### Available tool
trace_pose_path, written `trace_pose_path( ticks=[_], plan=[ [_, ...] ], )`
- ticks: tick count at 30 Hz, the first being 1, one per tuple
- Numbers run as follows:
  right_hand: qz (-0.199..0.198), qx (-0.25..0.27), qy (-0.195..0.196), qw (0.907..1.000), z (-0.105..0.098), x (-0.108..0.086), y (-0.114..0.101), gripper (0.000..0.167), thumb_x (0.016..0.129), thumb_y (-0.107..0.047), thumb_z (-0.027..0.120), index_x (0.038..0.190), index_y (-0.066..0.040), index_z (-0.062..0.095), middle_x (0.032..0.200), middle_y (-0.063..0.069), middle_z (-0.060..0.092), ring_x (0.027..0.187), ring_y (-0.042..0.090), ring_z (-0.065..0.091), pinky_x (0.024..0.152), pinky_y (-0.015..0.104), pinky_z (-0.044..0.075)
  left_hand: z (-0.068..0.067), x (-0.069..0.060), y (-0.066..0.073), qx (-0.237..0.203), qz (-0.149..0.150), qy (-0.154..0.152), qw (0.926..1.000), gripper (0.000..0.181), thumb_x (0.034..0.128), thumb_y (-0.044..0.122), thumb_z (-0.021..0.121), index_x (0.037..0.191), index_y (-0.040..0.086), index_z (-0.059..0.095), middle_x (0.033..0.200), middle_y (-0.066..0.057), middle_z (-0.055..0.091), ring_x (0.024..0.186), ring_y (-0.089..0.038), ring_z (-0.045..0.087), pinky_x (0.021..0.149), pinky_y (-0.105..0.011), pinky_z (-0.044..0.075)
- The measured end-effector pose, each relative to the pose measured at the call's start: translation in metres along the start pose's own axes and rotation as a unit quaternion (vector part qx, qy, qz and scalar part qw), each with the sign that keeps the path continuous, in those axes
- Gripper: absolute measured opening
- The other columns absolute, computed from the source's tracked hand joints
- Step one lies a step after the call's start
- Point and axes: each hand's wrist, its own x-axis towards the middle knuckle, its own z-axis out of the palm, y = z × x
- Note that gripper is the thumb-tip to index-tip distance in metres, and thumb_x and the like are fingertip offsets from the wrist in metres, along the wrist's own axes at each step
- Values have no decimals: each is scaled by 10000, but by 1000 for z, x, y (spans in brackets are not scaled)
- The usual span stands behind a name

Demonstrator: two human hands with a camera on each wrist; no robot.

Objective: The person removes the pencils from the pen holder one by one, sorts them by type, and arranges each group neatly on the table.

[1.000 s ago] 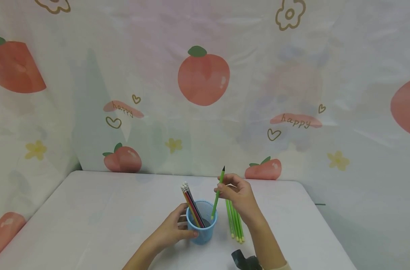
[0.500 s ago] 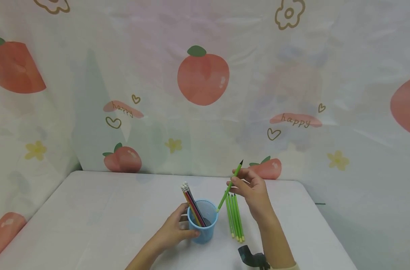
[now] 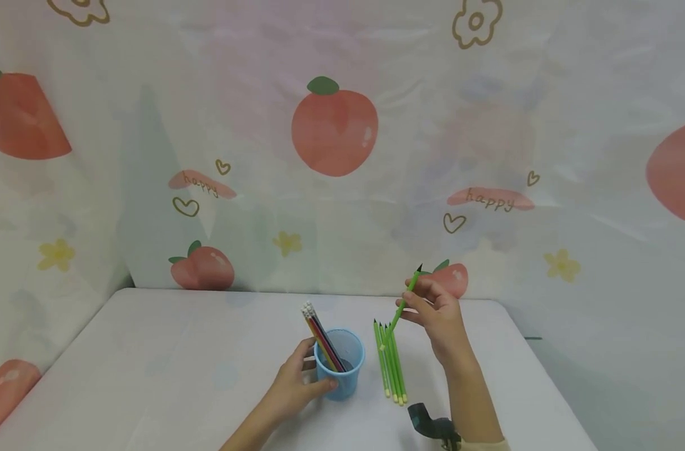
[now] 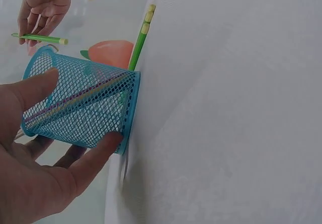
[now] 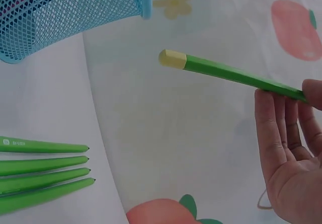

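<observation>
The left hand [image 3: 292,383] grips the blue mesh cup [image 3: 345,383]; the right hand [image 3: 441,321] pinches a green pencil [image 5: 226,72], raised clear of four loose pencils [image 5: 45,164]. Held near its point, it could pivot if pinched lightly — thumb pressure is hard to judge.

So the whole wall is basically a pale, slightly wrinkled printed backdrop [image 3: 252,69], and it wraps round the left side too. It's got reddish fruit prints [image 3: 334,133] with green leaves, yellow flowers [image 3: 287,243], brown outlined blossoms [image 3: 476,22], little hearts [image 3: 454,223] and "happy" lettering [image 3: 491,199]. White desk [image 3: 196,363] with rounded far corners sits right up near it. Light's soft, kinda dim, with faint sheen on the creases.
</observation>
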Motion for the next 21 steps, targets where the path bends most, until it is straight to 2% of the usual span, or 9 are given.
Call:
trace_pose_path(
  ticks=[2,7,16,21],
  plan=[
    [86,-11,72,9999,-3,1,1,263,961,-109,664,1172,19,573,1089,59,631,899,201,716,801,361,621,1,1,-1,-3,-8,51,10000,815,795,205,840,1474,120,397,1410,-237,523,1219,-457,571,1018,-710,400],
    [256,-159,123,9995,-9,4,6,360,960,-89,658,1258,69,529,1035,84,632,875,178,711,780,357,626,2,4,-2,6,-75,114,9999,799,808,229,831,1470,110,399,1409,-239,521,1225,-453,569,1022,-685,419],
    [842,-732,209,9935,-18,7,18,343,949,-53,636,1275,-12,537,1020,84,610,891,183,696,777,341,624,0,8,-4,-102,-271,60,9996,800,796,222,842,1461,104,414,1410,-243,517,1230,-456,565,1025,-661,434],
    [1179,-1240,130,9852,-23,6,26,412,916,-35,649,1313,-27,540,1013,115,608,872,180,698,757,324,620,-4,12,-4,-207,-345,-159,9991,813,800,228,841,1474,108,403,1438,-249,490,1261,-462,538,1021,-656,443]
  ],
)
